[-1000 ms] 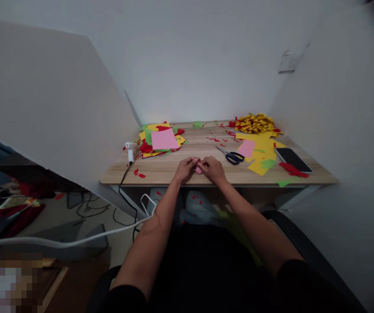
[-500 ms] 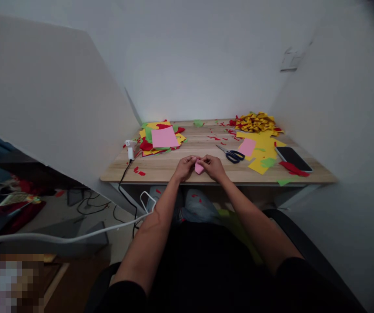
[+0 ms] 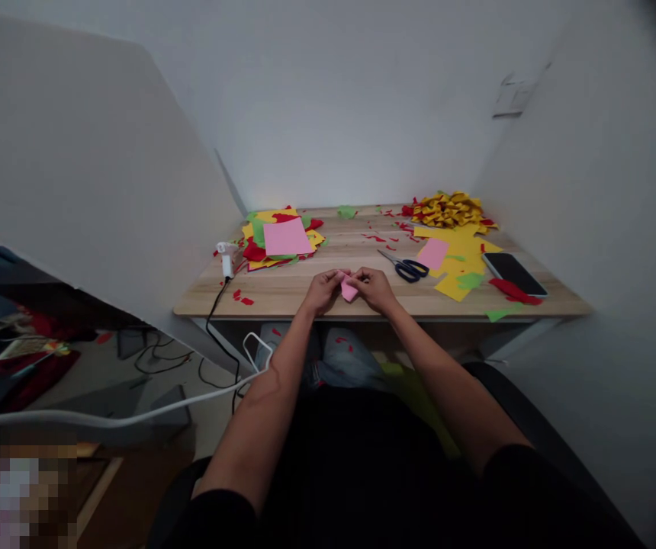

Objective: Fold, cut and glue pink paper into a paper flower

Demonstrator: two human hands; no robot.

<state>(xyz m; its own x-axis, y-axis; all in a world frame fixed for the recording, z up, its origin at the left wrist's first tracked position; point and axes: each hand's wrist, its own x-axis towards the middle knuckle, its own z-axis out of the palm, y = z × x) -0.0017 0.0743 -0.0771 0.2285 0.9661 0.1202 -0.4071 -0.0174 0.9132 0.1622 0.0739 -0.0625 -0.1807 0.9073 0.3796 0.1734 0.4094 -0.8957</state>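
Between my two hands is a small folded piece of pink paper point(image 3: 349, 290), held over the front edge of the wooden table point(image 3: 271, 299). The fingers of my left hand point(image 3: 323, 292) pinch its left side. My right hand point(image 3: 374, 290) pinches it from the right, with thumb and fingers closed on the upper edge. Fingers partly hide the paper. Just beyond my right hand lie dark-handled scissors point(image 3: 411, 270), blades pointing to the back left. A flat pink sheet point(image 3: 434, 253) rests on yellow paper point(image 3: 463, 248) right of them.
At the back left, a pink square point(image 3: 287, 237) tops a heap of coloured paper. A pile of folded yellow pieces point(image 3: 448, 211) stands back right. A phone point(image 3: 514, 274) lies at the right, a white plug point(image 3: 226, 261) with black cable at the left. Red scraps are scattered about.
Both hands stay at the same place, still pinching the pink paper, which shows slightly more of its face now. The whole view has shifted a little.
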